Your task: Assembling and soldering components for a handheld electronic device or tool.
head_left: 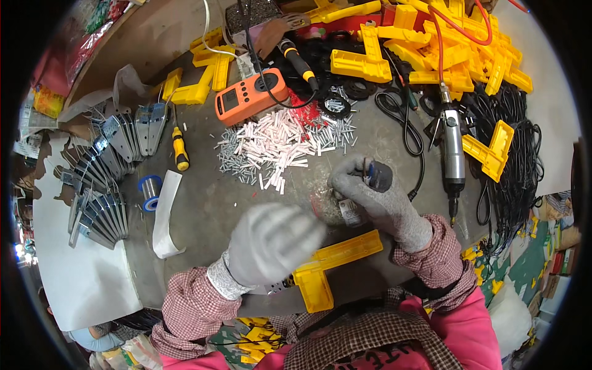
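Note:
My right hand [385, 200], in a grey glove, is raised over the worktable with its fingers curled closed around something small and dark. What that is cannot be made out. Just below those fingers stands a small clear container with a pale label [350, 212]. My left hand [271, 242], also gloved, is smeared by motion, so its fingers do not show clearly. It hovers at the left end of a yellow plastic T-shaped housing [348, 251], which lies near the table's front edge. A small metal part, half hidden, lies below the left hand.
Beyond my hands are a pile of screws and pale sleeves [271, 142] and an orange meter [251, 97]. A power screwdriver [453, 148] and black cables [512, 160] lie right. Yellow housings [456, 55] heap behind. Leftward are a solder spool [150, 192], yellow screwdriver [180, 150] and metal plates [102, 213].

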`<state>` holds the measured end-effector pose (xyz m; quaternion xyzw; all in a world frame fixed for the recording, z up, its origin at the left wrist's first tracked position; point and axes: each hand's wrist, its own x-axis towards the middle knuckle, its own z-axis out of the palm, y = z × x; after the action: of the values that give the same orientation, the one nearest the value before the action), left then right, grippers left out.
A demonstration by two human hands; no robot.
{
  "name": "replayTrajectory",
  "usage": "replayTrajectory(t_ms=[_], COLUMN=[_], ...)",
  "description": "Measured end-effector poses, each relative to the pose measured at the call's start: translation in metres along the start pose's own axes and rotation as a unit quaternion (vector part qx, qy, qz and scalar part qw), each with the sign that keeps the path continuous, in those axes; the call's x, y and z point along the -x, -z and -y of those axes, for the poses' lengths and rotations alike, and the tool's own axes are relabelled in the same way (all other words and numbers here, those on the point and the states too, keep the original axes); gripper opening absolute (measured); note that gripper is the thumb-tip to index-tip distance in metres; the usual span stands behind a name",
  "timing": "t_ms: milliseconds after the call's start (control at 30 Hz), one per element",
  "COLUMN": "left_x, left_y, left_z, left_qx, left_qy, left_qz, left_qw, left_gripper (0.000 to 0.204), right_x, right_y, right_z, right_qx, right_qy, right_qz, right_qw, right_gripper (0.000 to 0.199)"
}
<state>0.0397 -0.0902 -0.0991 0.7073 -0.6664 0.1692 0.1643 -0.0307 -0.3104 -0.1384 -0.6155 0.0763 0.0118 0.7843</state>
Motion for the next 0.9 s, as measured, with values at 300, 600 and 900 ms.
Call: replayTrajectory(t_ms=[300, 600, 900], left_x=[-0.006, -0.023, -0.002], left_y=[-0.01, -0.02, 0.009], left_z=[0.013, 0.011, -0.019], left_qx=[0.109, 0.023, -0.023], left_qy=[0.291, 0.24, 0.099], left_qz=[-0.053, 0.196, 0.002], left_qw=[0.949, 0.95, 0.995], left_gripper=[0.027, 0.025, 0.028], right_x=[0.007, 0.005, 0.003], right_y=[-0.012, 0.006, -0.001], right_z=[0.022, -0.009, 0.003], right_qx=[0.013, -0.021, 0.147], right_qy=[0.003, -0.073, 0.014], right_qz=[-0.106, -0.012, 0.152], right_qw=[0.994, 0.997, 0.977], right_gripper=[0.023, 0.037, 0.018])
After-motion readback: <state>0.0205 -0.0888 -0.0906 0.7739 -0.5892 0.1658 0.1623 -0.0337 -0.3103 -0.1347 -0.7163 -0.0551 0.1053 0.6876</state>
